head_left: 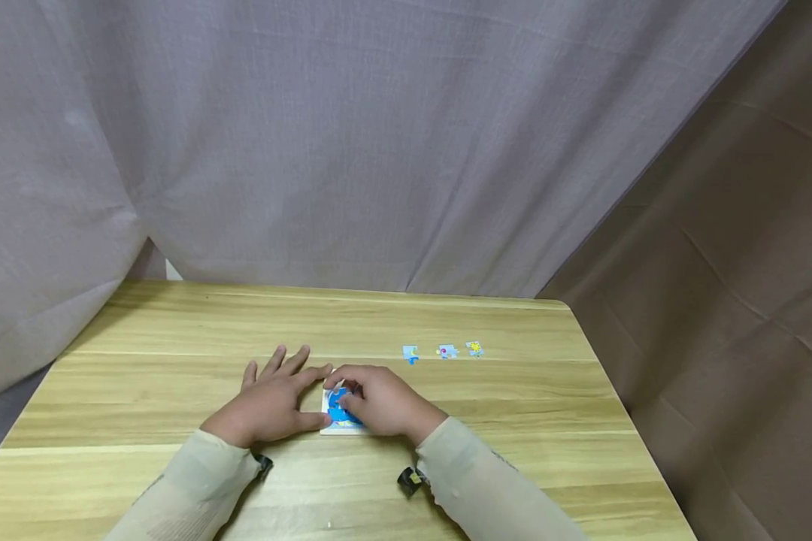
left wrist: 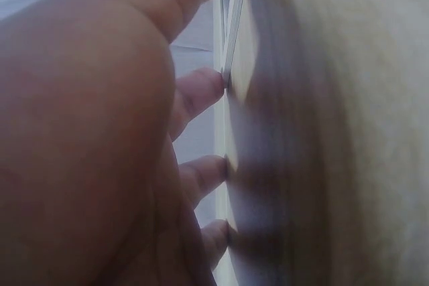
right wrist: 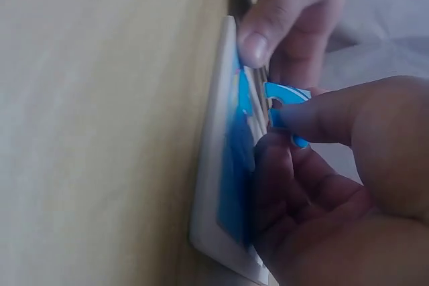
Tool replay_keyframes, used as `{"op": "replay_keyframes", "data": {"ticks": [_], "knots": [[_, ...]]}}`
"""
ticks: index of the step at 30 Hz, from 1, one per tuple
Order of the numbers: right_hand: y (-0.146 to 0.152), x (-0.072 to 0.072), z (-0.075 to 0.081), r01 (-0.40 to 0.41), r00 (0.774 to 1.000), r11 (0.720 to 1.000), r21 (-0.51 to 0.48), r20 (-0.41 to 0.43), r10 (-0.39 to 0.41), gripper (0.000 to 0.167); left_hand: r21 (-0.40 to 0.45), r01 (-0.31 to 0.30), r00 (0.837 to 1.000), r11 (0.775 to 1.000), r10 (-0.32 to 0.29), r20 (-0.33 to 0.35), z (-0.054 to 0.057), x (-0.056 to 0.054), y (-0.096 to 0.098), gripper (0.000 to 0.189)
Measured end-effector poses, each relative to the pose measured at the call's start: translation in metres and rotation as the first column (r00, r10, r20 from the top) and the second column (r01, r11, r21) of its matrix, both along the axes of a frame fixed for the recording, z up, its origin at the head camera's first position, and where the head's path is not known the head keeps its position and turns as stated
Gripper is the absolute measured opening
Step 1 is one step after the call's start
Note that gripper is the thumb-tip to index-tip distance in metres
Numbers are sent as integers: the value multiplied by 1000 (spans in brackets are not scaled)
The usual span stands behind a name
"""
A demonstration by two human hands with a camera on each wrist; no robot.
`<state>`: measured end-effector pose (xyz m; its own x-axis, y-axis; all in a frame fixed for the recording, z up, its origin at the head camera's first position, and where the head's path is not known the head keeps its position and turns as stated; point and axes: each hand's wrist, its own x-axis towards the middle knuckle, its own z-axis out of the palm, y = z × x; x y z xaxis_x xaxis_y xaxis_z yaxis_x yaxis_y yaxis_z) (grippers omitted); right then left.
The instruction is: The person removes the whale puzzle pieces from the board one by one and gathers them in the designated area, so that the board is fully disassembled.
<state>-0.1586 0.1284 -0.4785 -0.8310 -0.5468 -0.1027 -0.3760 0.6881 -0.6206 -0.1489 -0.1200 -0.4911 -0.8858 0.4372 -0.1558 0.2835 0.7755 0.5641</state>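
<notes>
A small white-framed puzzle board [head_left: 328, 431] with a blue picture in it lies on the wooden table between my hands. In the right wrist view, my right hand [right wrist: 382, 145] pinches a blue puzzle piece [right wrist: 287, 92] between thumb and fingers, tilted just above the board. The same right hand [head_left: 392, 404] covers the board's right part in the head view. My left hand [head_left: 271, 406] lies with fingers spread on the table. Its thumb and index finger touch the board's left side. The left wrist view shows mostly the palm and fingertips on the tabletop.
Three loose puzzle pieces lie in a row farther back on the table [head_left: 534, 391]: a left piece [head_left: 410, 353], a middle piece [head_left: 448, 351] and a yellow-patterned piece [head_left: 474, 348]. Grey curtains [head_left: 352, 150] hang behind the table, a brown one [head_left: 731, 248] on the right.
</notes>
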Motion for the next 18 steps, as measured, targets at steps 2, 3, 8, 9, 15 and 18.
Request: {"op": "replay_keyframes", "data": {"ticks": [2, 3, 8, 9, 15, 18], "knots": [[2, 0, 1, 25, 999, 999, -40, 30, -24, 25, -5, -2, 1000, 1000, 2, -4, -1, 0, 0, 88], [3, -1, 1, 38, 998, 998, -57, 42, -36, 25, -8, -2, 1000, 1000, 2, -4, -1, -1, 0, 88], [8, -3, 5, 88, 993, 988, -126, 89, -77, 26, -11, -4, 1000, 1000, 4, 1, -1, -1, 0, 88], [9, -3, 5, 100, 991, 985, -140, 97, -87, 24, -12, -5, 1000, 1000, 5, 2, -1, -1, 0, 88], [22, -5, 16, 176, 977, 959, -224, 158, -142, 12, -13, -8, 1000, 1000, 8, 1, -2, -2, 1, 89], [31, -5, 23, 198, 974, 953, -227, 158, -165, 13, -14, -11, 1000, 1000, 11, 7, -2, -2, 1, 90]]}}
